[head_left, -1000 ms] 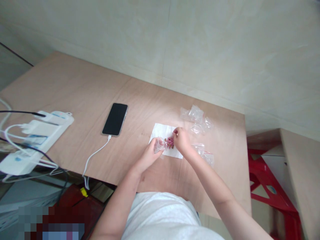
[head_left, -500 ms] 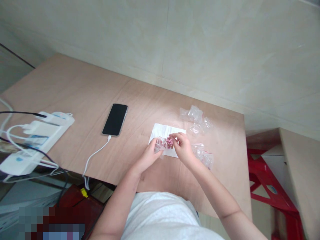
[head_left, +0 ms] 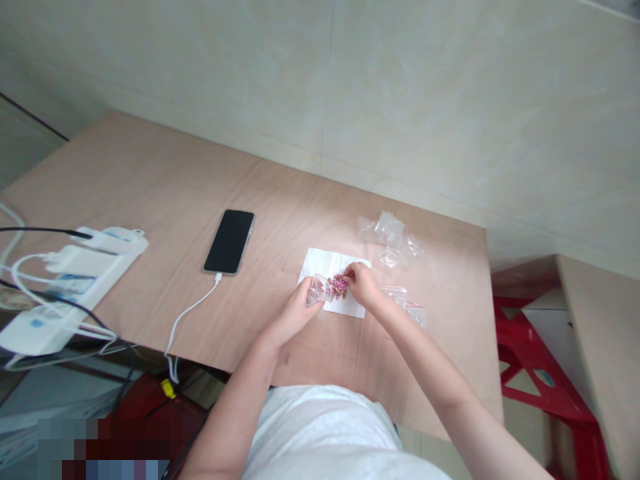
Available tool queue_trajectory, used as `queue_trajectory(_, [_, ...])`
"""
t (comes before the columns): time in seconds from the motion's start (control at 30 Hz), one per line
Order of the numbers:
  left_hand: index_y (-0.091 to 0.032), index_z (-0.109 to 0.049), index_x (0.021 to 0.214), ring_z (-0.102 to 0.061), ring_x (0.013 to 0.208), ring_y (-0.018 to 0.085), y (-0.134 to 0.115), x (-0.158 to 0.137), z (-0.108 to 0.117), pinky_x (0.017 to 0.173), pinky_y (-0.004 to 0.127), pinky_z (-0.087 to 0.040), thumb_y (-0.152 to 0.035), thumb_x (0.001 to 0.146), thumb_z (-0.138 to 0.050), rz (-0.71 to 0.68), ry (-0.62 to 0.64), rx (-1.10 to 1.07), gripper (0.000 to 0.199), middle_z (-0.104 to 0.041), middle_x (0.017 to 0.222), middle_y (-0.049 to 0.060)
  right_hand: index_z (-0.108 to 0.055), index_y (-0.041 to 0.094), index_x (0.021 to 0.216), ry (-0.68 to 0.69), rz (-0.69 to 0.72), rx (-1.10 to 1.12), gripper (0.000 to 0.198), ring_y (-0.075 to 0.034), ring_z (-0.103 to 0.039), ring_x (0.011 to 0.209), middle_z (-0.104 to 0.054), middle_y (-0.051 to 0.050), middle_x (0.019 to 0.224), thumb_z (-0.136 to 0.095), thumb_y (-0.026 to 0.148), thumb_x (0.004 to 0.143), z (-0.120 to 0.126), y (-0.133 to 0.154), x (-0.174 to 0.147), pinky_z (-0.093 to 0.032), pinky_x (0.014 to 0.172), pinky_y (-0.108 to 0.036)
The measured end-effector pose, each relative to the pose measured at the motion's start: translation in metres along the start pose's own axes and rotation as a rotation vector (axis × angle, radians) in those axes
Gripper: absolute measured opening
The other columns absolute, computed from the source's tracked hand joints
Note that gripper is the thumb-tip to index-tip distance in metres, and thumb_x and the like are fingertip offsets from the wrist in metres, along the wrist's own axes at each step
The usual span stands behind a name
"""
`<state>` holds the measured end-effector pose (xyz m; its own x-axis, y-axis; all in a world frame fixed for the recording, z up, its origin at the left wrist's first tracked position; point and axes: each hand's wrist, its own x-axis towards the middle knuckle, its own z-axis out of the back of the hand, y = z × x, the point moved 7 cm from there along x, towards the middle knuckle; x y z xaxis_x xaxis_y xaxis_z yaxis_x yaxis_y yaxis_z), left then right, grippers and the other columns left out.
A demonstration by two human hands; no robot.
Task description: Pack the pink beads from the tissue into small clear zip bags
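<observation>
Pinching clear bag (head_left: 319, 289), left fingers (head_left: 303, 289); right fingers (head_left: 354, 267) at pink pieces (head_left: 338, 287), grip unclear.

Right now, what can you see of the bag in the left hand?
The bag looks like thin, clear plastic, creased and shiny. The left hand holds it over the left part of the white paper, bunched rather than flat. Its right end is next to the pink pieces; whether it touches them, or has any inside, is too small to tell.
</observation>
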<state>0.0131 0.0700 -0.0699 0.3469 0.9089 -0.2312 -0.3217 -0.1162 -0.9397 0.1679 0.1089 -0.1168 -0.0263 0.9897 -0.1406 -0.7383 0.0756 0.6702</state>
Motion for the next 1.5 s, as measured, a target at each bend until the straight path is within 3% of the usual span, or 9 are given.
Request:
queue_trajectory(0.17, [-0.019,-0.046,0.091,-0.052,0.083,0.014,-0.001,-0.001,0.001,0.077,0.026,-0.042,-0.018,0.074,-0.049,0.001,-0.011,0.011,0.017,-0.054,0.089,0.001,-0.054,0.016,0.064,-0.001,-0.004,0.129,0.006,-0.013,-0.048,0.06,-0.055,-0.001,0.063,-0.054,0.018,0.07,0.016,0.007,-0.006,-0.038,0.06,-0.025])
queue_trajectory(0.33, [-0.019,-0.047,0.094,-0.053,0.087,0.016,0.0,0.0,-0.005,0.079,0.028,-0.041,-0.015,0.073,-0.049,0.014,0.024,0.0,0.021,-0.055,0.091,0.002,-0.057,0.017,0.074,-0.055,0.059,0.302,0.013,-0.012,-0.048,0.059,-0.057,-0.002,0.069,-0.05,0.027,0.077,0.041,0.053,-0.034,-0.04,0.059,-0.025])
queue_trajectory(0.43, [-0.019,-0.046,0.097,-0.053,0.089,0.017,-0.001,0.0,-0.01,0.08,0.029,-0.042,-0.015,0.073,-0.049,0.009,0.054,-0.054,0.024,-0.055,0.093,0.003,-0.061,0.019,0.079,-0.053,0.176,0.26,0.011,-0.016,-0.05,0.072,-0.056,-0.004,0.075,-0.052,0.025,0.077,0.04,0.084,-0.053,-0.041,0.068,-0.028])
queue_trajectory(0.53, [-0.019,-0.046,0.098,-0.054,0.091,0.016,-0.002,-0.001,-0.011,0.08,0.028,-0.042,-0.016,0.074,-0.048,0.002,0.059,-0.09,0.024,-0.055,0.096,0.003,-0.063,0.02,0.085,-0.054,0.209,0.216,0.016,-0.018,-0.05,0.083,-0.056,-0.006,0.079,-0.049,0.022,0.079,0.036,0.094,-0.062,-0.039,0.075,-0.032])
queue_trajectory(0.67, [-0.019,-0.045,0.096,-0.054,0.088,0.015,-0.001,-0.003,-0.008,0.08,0.027,-0.041,-0.016,0.075,-0.049,0.006,0.056,-0.082,0.022,-0.055,0.095,0.002,-0.061,0.02,0.089,-0.103,0.131,0.241,0.02,-0.017,-0.051,0.08,-0.056,-0.006,0.083,-0.043,0.023,0.082,0.039,0.076,-0.061,-0.04,0.074,-0.031])
queue_trajectory(0.8, [-0.018,-0.045,0.092,-0.053,0.083,0.014,0.003,-0.003,-0.006,0.076,0.026,-0.041,-0.018,0.076,-0.048,0.01,0.039,-0.075,0.017,-0.054,0.09,0.001,-0.059,0.018,0.091,-0.146,-0.032,0.057,0.019,-0.018,-0.051,0.08,-0.055,-0.007,0.087,-0.045,0.017,0.078,0.028,0.035,-0.05,-0.04,0.074,-0.031])
queue_trajectory(0.9, [-0.018,-0.046,0.09,-0.053,0.08,0.014,0.007,-0.003,-0.005,0.073,0.025,-0.042,-0.02,0.076,-0.049,0.013,0.028,-0.07,0.015,-0.053,0.086,0.001,-0.058,0.018,0.095,-0.115,-0.077,-0.051,0.024,-0.018,-0.051,0.081,-0.053,-0.008,0.09,-0.045,0.013,0.075,0.013,0.014,-0.043,-0.039,0.073,-0.03])
queue_trajectory(1.5, [-0.018,-0.048,0.091,-0.053,0.08,0.014,0.007,-0.004,-0.005,0.074,0.025,-0.041,-0.018,0.074,-0.05,0.019,0.025,-0.067,0.017,-0.054,0.087,0.001,-0.048,0.018,0.072,-0.027,-0.062,-0.009,0.002,-0.013,-0.047,0.062,-0.051,0.0,0.066,-0.049,0.017,0.07,0.002,-0.004,-0.029,-0.034,0.057,-0.024])
